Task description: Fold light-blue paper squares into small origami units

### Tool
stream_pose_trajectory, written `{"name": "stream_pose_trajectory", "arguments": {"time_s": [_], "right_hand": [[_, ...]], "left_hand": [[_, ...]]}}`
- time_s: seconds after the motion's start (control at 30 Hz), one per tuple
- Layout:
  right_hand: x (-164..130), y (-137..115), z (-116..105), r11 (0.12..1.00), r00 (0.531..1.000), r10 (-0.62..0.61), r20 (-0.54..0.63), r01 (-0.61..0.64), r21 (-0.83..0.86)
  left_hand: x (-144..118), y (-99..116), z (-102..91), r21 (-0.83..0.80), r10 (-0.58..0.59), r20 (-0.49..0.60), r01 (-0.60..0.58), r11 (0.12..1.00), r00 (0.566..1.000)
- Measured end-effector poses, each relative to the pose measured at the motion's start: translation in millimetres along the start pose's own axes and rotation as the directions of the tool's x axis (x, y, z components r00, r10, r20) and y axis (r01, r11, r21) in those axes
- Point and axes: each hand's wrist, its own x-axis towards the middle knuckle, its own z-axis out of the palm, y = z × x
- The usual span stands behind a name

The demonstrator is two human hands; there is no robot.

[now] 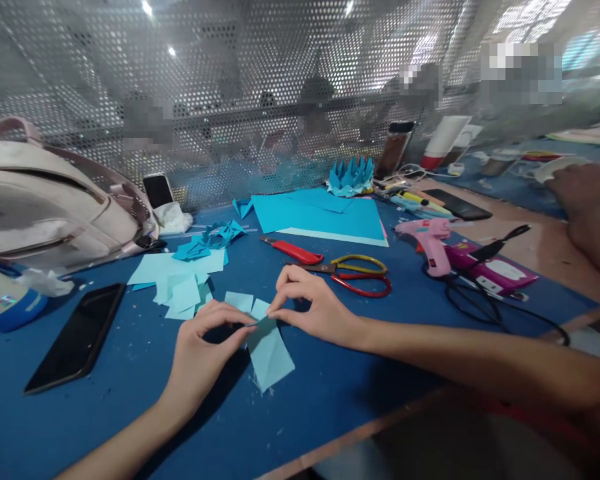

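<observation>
My left hand [203, 350] and my right hand [313, 307] pinch the top edge of a small light-blue paper piece [269, 353] just above the blue mat [130, 400]. The paper hangs down toward me, creased along a diagonal. Two more small light-blue squares [245, 301] lie on the mat right behind my fingers. A loose pile of light-blue cut squares [180, 280] lies to the left, with folded blue paper units [215, 237] behind it.
Red-and-yellow scissors [355, 273] and a red utility knife [293, 251] lie behind my right hand. Blue paper sheets [325, 213], a folded paper crown [351, 177], a pink glue gun [430, 240], a black phone [77, 337], a white bag [50, 200]. Another person's arm [590, 207] rests far right.
</observation>
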Motion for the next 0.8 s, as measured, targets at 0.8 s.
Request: {"name": "stream_pose_trajectory", "arguments": {"time_s": [0.8], "right_hand": [[15.3,8.9,-19.0,0.997,0.992,0.073,-0.1,-0.076,-0.03]], "left_hand": [[3.1,4.9,-7.0,-0.036,0.047,-0.144,-0.052,0.998,0.988]]}}
